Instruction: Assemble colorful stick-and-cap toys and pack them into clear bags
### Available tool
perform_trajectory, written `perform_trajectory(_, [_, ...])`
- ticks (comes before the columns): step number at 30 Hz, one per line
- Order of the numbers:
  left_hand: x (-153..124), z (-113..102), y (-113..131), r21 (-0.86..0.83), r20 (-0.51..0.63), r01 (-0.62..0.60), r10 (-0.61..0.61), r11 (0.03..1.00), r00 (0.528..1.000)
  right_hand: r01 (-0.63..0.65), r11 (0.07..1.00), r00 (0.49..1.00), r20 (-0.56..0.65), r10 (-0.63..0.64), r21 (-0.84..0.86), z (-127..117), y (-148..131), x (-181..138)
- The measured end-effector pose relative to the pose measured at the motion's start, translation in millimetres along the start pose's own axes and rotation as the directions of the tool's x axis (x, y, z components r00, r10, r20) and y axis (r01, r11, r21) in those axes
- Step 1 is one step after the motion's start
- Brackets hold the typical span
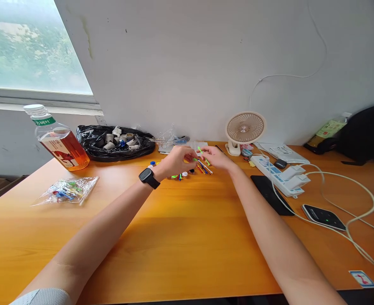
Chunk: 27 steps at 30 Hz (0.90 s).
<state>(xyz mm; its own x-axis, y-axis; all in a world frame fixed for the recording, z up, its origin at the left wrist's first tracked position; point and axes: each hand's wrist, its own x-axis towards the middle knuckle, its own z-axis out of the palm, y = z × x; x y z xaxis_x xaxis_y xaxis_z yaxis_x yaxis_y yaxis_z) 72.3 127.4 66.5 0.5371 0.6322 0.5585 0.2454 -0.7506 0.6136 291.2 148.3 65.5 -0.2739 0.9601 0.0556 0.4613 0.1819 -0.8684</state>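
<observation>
In the head view, your right hand (pixel 217 157) holds a green stick (pixel 208 162): its fingers are closed on the middle part, and both ends come out free. It seems held in this way so that an end can be turned toward your left hand (pixel 178 162), which is just beside it. The left fingers are curved, and a small green bit shows at their tips; whether they pinch it, I cannot tell.

Under and between your hands, on the wooden table (pixel 180 237), lie coloured sticks (pixel 202 168) and small round pieces (pixel 184 174), probably gathered there so that both hands can reach them. The clear packet (pixel 67 191) and the bottle (pixel 62 146) stay at the left, perhaps to leave room for your forearms. The fan (pixel 245 128) stands near the wall, behind the right hand.

Some parts are hard to see. Your left hand and its black watch (pixel 149 178) cover part of the round pieces, so I cannot count them. The middle of the green stick is behind your fingers. The contents of the packet are blurred by shiny plastic, and the black backpack (pixel 364 133) is cut off at the right edge.
</observation>
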Motion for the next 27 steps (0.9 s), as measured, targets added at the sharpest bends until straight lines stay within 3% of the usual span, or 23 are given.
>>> perform_trajectory(4, [-12.7, 30.5, -1.2, 0.029, 0.162, -0.012, 0.007, 1.0, 0.987, -0.003, 0.92, 1.0, -0.012, -0.002, -0.392, -6.3, 17.4, 4.7])
perform_trajectory(6, [-18.5, 43.6, -3.6, 0.082, 0.278, -0.086, 0.06, 0.993, 0.959, 0.002, 0.892, 1.0, 0.019, 0.008, -0.452, -4.0, 20.6, 4.2])
perform_trajectory(9, [-23.3, 48.3, -11.5, 0.134, 0.359, -0.089, 0.036, 0.987, 0.933, 0.007, 0.887, 0.999, 0.046, 0.016, -0.461, 2.2, 19.3, 2.8])
perform_trajectory(13, [-22.9, 34.3, -21.1, 0.217, 0.334, -0.066, -0.011, 0.974, 0.943, -0.004, 0.832, 1.0, 0.009, 0.012, -0.554, 5.4, 17.6, 2.4])
perform_trajectory(18, [-19.6, 21.6, -20.7, 0.27, 0.284, -0.157, 0.077, 0.95, 0.956, -0.055, 0.755, 0.996, -0.084, -0.001, -0.653, 10.7, 28.0, 1.3])
perform_trajectory(27, [-23.2, 18.0, -29.3, 0.319, 0.291, -0.125, 0.029, 0.94, 0.956, -0.014, 0.762, 0.999, 0.029, 0.044, -0.648, 27.5, 25.7, 0.5])
